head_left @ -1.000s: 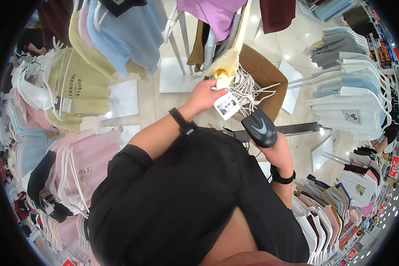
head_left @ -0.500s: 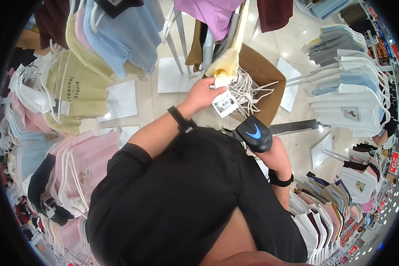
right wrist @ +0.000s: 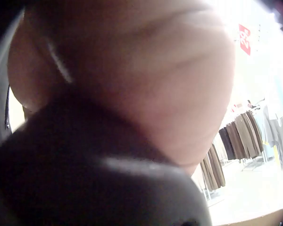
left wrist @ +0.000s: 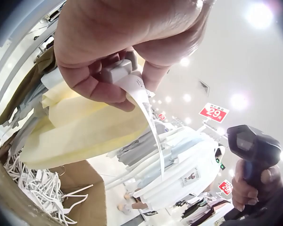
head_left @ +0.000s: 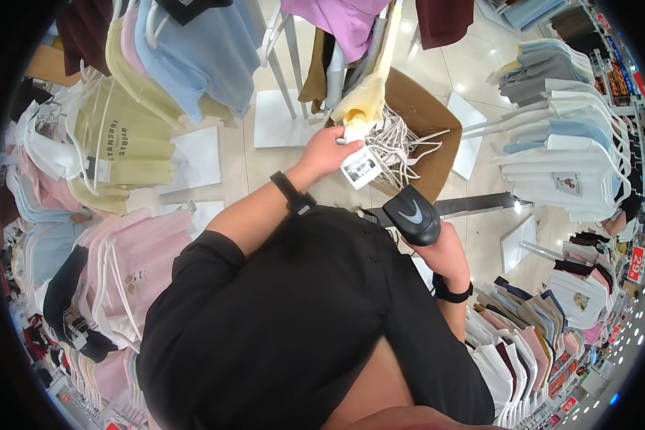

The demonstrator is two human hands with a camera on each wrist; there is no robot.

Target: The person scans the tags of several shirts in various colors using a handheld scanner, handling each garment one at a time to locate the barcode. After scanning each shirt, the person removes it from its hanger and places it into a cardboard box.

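Observation:
In the head view my left hand (head_left: 324,156) pinches the top of a white price tag (head_left: 360,169) beside a pale yellow garment (head_left: 365,100). The left wrist view shows the thumb and fingers closed on a small grey-white piece (left wrist: 120,71) at the tag's upper end, with the tag seen nearly edge-on and the yellow cloth hanging behind. My right hand (head_left: 444,251) grips a black handheld barcode scanner (head_left: 413,216), whose head points toward the tag with a gap between them. Its grey arc mark is unlit. In the right wrist view, palm and scanner body fill the picture, dark and blurred.
Below the yellow garment stands a cardboard box (head_left: 439,118) holding many white hangers (head_left: 401,154). Racks of clothes surround me, with pink shirts (head_left: 140,269) at left and white shirts (head_left: 566,161) at right. A dark floor bar (head_left: 473,206) runs past the box.
The scanner has shifted slightly left and toward my body. Its arc mark glowed blue half a second ago and is grey now. My left hand and the tag have barely moved.

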